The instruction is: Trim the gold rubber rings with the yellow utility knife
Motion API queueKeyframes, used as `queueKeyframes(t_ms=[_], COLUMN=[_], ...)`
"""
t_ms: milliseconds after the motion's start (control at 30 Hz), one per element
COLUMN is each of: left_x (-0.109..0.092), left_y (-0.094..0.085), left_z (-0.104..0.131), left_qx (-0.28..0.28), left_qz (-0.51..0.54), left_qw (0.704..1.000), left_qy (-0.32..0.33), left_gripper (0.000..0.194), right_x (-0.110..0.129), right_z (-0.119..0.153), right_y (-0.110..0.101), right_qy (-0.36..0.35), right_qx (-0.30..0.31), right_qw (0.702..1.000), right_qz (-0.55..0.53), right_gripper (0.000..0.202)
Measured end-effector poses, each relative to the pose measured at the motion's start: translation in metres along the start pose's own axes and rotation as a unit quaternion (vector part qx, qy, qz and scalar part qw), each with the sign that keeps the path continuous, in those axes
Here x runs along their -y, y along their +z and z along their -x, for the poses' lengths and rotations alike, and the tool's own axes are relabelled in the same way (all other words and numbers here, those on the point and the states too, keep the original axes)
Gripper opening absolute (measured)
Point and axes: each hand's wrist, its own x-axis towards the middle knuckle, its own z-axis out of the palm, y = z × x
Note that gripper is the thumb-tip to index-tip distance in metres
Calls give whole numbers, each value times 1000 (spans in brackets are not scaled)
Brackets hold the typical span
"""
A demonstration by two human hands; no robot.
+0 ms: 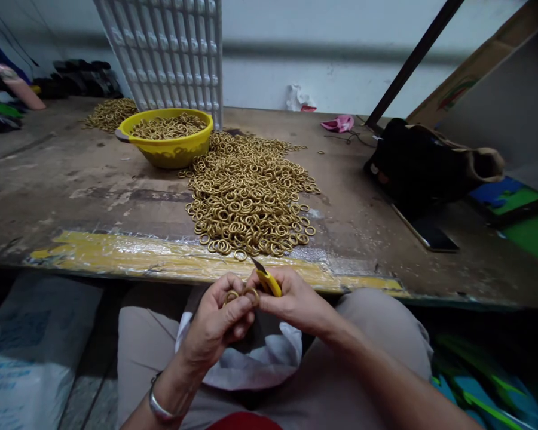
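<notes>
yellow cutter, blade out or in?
Out: the dark blade projects beyond the front of the yellow cutter in the right hand.

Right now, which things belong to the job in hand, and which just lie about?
Apparently in the job: held gold-coloured rings, yellow utility knife, ring heap, ring-filled yellow basin, white bag or cloth.

Apparently just lying about: smartphone, crumpled pink item, black cloth bundle.
</notes>
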Motion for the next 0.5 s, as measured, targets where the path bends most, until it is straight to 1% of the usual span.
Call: queueKeyframes(t_ms=[133,233,300,367,433,500], left_x=[1,3,3,2,0,-2], left_y=[-2,-3,-3,-3,-3,-4], left_z=[-1,-2,-2,-2,-2,-1], left_qx=[-12,-23,-20,-13,-7,-1], left_qz=[-14,-6,9,17,14,4], left_qw=[1000,999,999,998,999,1000], left_qy=[4,-23,-45,-54,-41,-25], left_gripper=[30,32,32,30,30,31], right_x=[0,0,1,2,4,6], right_z=[1,1,2,3,4,5], right_y=[0,-1,-1,-1,-1,-3], right_qy=[-25,-47,-44,-39,-53,-85], right_qx=[-24,-9,1,-5,-38,-79], right_qw=[999,998,998,998,992,971], right_qz=[25,45,46,55,112,209], right_gripper=[15,11,9,9,7,6])
